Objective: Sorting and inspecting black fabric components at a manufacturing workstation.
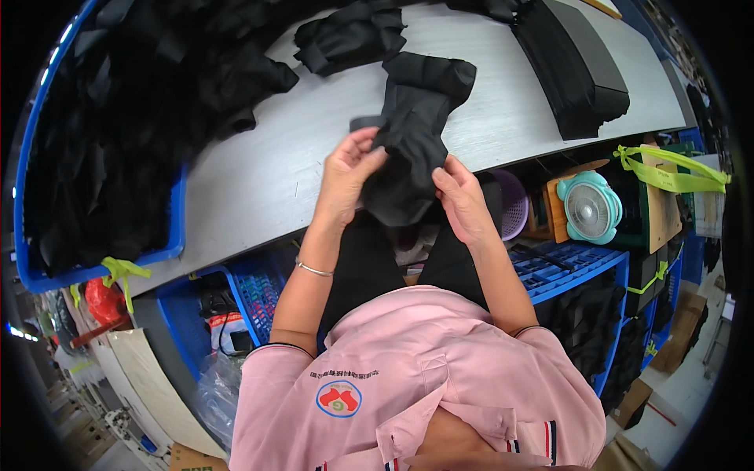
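Note:
A limp black fabric piece (pixel 416 141) is stretched between my two hands, its far end lying on the grey-white table and its near end hanging past the front edge. My left hand (pixel 345 174) grips its left side, with the thumb on top and the fingers bent around a fold. On the other side, my right hand (pixel 465 202) pinches the edge between thumb and fingers. Just beyond it lies a crumpled black fabric bundle (pixel 349 38). The underside of the piece is hidden.
A blue crate (pixel 177 212) heaped with black fabric stands at the left, its pile spilling onto the table (pixel 267 161). A neat black stack (pixel 573 71) lies at the right. Below the edge are a purple basket (pixel 514 206), a turquoise fan (pixel 591 207) and blue crates (pixel 561 271).

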`<action>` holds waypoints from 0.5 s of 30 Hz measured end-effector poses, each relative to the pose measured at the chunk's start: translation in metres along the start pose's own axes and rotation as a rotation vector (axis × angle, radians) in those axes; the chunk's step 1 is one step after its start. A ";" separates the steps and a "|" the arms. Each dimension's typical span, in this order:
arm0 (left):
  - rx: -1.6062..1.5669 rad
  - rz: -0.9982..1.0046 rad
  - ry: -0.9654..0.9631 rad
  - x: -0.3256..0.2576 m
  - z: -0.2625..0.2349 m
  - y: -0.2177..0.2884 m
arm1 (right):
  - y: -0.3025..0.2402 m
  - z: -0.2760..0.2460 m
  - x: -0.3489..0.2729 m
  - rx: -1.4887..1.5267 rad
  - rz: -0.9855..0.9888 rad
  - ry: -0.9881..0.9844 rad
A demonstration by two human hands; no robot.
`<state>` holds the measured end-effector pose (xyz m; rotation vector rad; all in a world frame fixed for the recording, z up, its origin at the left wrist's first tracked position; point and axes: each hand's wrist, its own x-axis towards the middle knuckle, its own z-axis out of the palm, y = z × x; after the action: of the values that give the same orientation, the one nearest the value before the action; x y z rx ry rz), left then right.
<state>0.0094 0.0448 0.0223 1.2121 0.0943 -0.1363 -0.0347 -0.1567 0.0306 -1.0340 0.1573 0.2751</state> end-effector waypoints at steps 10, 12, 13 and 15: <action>-0.622 -0.387 -0.357 0.003 0.022 -0.002 | -0.010 -0.040 0.023 0.136 0.171 -0.043; -0.662 -0.407 -0.246 0.005 0.026 -0.002 | -0.018 -0.041 0.021 0.397 0.222 -0.088; -0.662 -0.408 -0.246 0.009 0.021 -0.011 | -0.020 -0.041 0.022 0.397 0.222 -0.087; -0.597 -0.324 -0.199 0.016 0.014 -0.024 | -0.025 -0.041 0.024 0.456 0.177 -0.057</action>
<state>0.0217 0.0229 0.0027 0.5758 0.1444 -0.4762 -0.0042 -0.2008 0.0245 -0.5599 0.2480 0.4071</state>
